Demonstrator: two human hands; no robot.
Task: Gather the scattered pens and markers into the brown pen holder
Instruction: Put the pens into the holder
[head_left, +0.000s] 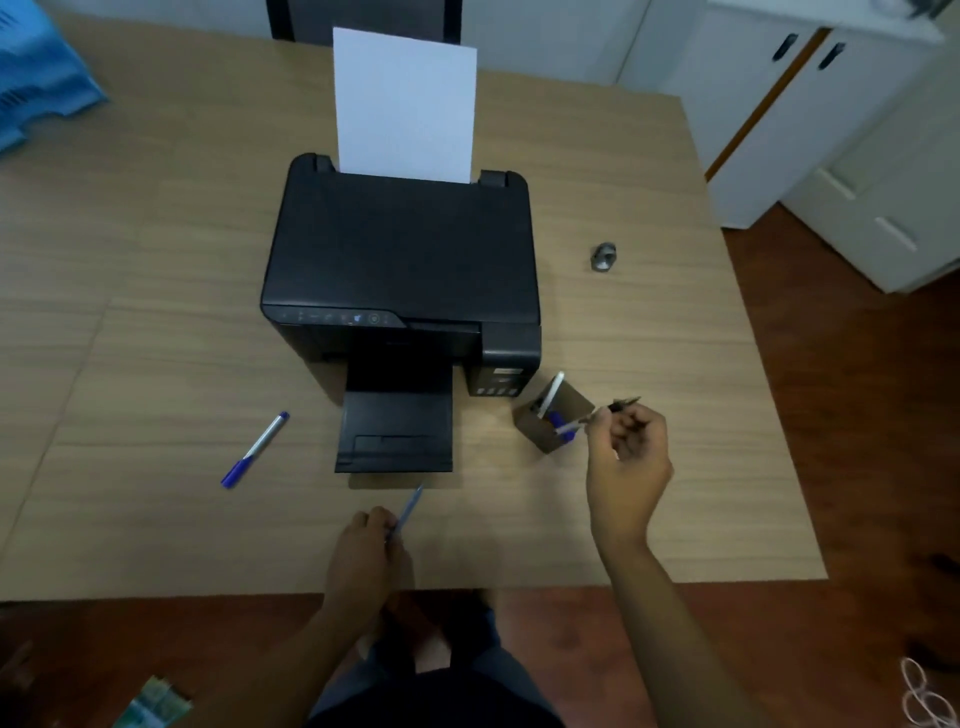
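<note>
Brown pen holder (551, 420) just right of the black printer's (402, 270) front corner, tilted, already holding a white pen (550, 395) and a blue-capped marker (563, 427). Right hand (628, 457) beside the holder, fingers pinched on a dark pen (621, 405) poised at the holder's rim. Left hand (366, 551) in front of the printer's output tray, closed on a slim blue pen (408, 512) that points up toward the tray. Another blue-capped marker (254, 449) lying loose on the bench (156, 338), left of the printer's tray, well apart from the holder. Light wood-grain bench top over a reddish-brown floor; white cabinets (831, 130) right of the printer. White sheet (405, 104) upright in the printer's rear feed. Small grey object (602, 256) to the printer's right, blue tray (36, 78) far to its left.
</note>
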